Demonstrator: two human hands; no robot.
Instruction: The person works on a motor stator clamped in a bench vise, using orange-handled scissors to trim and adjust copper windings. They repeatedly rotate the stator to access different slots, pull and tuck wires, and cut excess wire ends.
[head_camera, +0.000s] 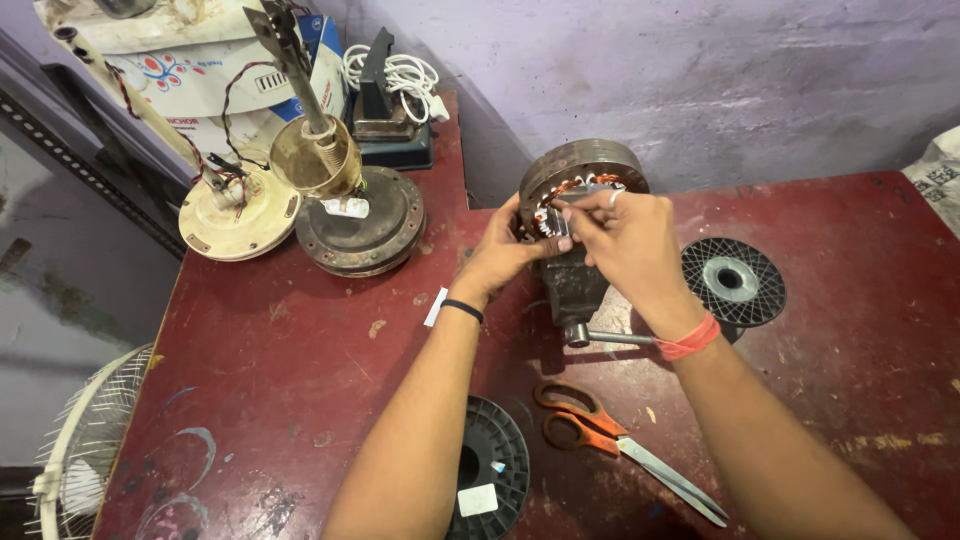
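Note:
A round fan motor stator (583, 165) with copper windings stands on edge, clamped in a small bench vise (575, 285) on the dark red table (300, 350). My left hand (500, 255) grips the stator's left side with the fingers on the winding. My right hand (625, 235) pinches a thin metal strip at the winding's face, a ring on one finger. An orange band circles my right wrist and a black band my left.
Orange-handled scissors (600, 430) lie near the front. A black spool (490, 470) lies under my left arm, another black spool (733, 281) at right. Dismantled fan motors (360, 225) and a cream fan housing (235, 210) stand at the back left. A fan guard (85, 440) shows off the table's left.

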